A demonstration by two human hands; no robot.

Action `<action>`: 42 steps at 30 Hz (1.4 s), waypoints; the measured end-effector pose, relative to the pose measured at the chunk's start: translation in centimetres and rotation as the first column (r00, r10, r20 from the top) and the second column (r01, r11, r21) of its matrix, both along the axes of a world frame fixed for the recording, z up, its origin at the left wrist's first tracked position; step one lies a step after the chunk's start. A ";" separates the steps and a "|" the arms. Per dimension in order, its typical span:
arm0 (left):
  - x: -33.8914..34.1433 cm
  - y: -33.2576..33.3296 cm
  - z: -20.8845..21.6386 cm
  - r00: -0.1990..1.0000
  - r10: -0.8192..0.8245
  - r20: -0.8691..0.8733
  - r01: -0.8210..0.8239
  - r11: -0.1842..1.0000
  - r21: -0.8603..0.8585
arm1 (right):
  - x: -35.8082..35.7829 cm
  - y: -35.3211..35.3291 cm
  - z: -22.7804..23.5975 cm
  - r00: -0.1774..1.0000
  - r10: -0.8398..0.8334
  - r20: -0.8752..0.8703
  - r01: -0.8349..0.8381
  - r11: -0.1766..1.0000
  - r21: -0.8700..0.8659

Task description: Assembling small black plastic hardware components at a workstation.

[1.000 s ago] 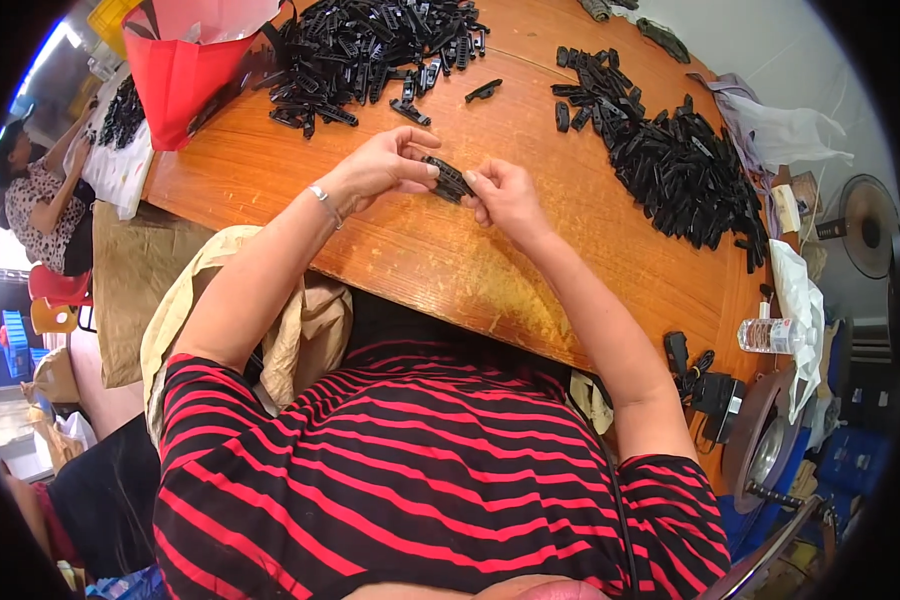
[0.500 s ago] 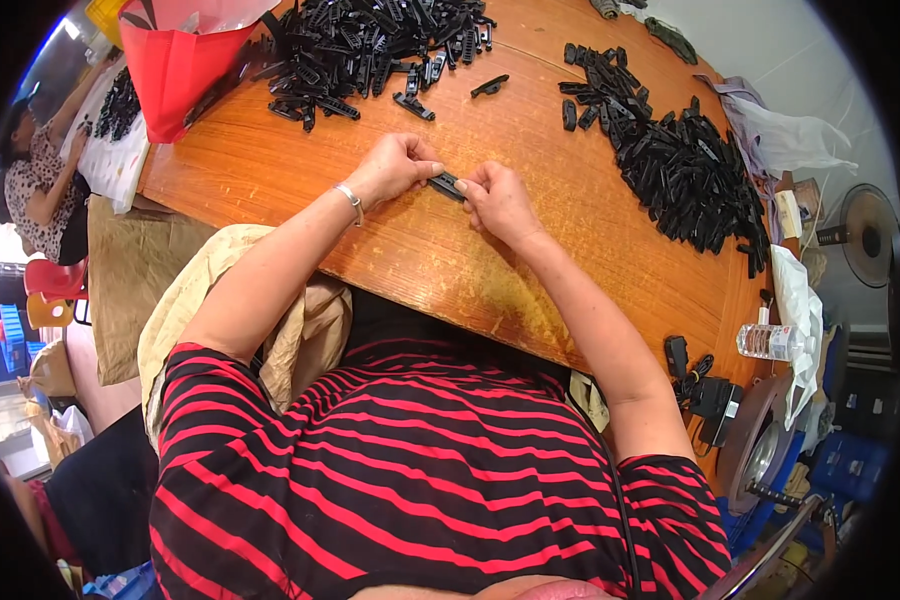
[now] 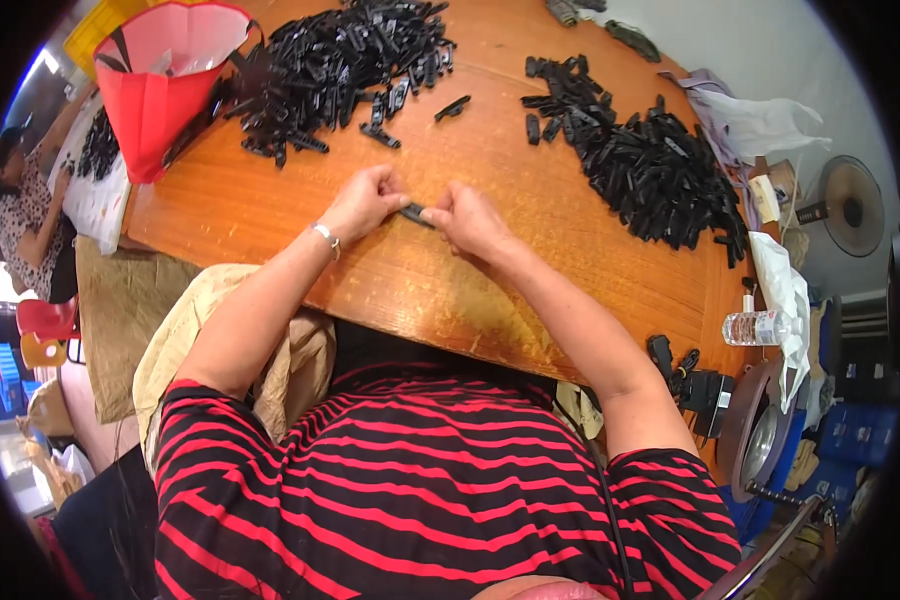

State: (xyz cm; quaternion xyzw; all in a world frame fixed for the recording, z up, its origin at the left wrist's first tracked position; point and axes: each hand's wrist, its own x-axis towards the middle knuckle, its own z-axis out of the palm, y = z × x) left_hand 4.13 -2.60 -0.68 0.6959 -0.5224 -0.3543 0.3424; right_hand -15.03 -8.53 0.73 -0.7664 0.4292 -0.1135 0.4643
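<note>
A small, slim black plastic piece [image 3: 415,214] is pinched at its two ends, just above the wooden table [image 3: 370,285]. My left hand [image 3: 363,203], with a bracelet on its wrist, grips one end between thumb and fingers. At the other end, my right hand [image 3: 469,218] has its thumb and curled fingers closed on the piece. Fingers hide both of its ends. Beyond my hands lies a single black piece [image 3: 452,109], near a big heap of similar slotted black pieces [image 3: 345,70]. Another heap of black pieces [image 3: 660,175] spreads to the right.
A red bag [image 3: 160,110] stands open at the table's left. Along the right edge are a clear plastic bottle [image 3: 755,328], a black power adapter [image 3: 705,392] and white plastic bags [image 3: 778,290]. A fan [image 3: 850,205] is beyond. Another person [image 3: 35,215] sits far left.
The whole view has shifted, moving the table and heaps left and down in the picture. Both hands keep hold of the black piece, now slightly closer to me and seen more edge-on.
</note>
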 end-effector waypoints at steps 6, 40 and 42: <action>-2.0 7.7 12.5 0.958 -0.176 0.227 0.223 0.955 -0.198 | -4.0 -1.9 2.0 0.996 0.085 -0.014 -0.078 0.957 0.280; 5.3 -2.6 6.5 0.668 -0.134 0.732 0.262 0.963 -0.063 | -1.7 -0.7 -0.4 0.992 0.116 0.047 -0.072 0.836 -0.544; 4.8 -4.1 4.5 0.609 -0.074 0.790 0.249 0.963 -0.102 | -2.0 1.0 -1.4 0.980 0.165 0.111 -0.075 0.823 -0.563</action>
